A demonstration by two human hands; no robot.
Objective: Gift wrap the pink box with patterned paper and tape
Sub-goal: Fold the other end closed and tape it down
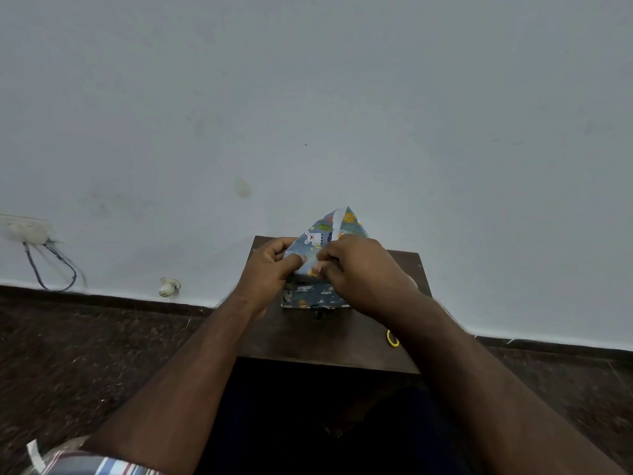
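Folding looks to be the step in hand: both hands work the end flap of the patterned paper on a box already covered, so none of the pink box itself shows. Nearest the viewer, below the grip, the wrapped lower side of the parcel stands on the dark counter. Off to the right of the grip and nearer the viewer, a small yellow thing, perhaps a scissor handle, peeps out from behind the right forearm. At the grip itself, the left hand has its thumb pressed on the paper and its fingers curled round the parcel's left edge, while the right hand pinches the paper with curled fingers just beside that thumb, the two nearly touching. Beyond the grip, the paper rises to a triangular point with a white strip along it, which may be tape or the paper's pale underside; I cannot tell which. Farther still is the plain wall. The next move likely calls for creasing this flap flat against the box end and holding it with one hand while the other fetches tape, which is not in view.
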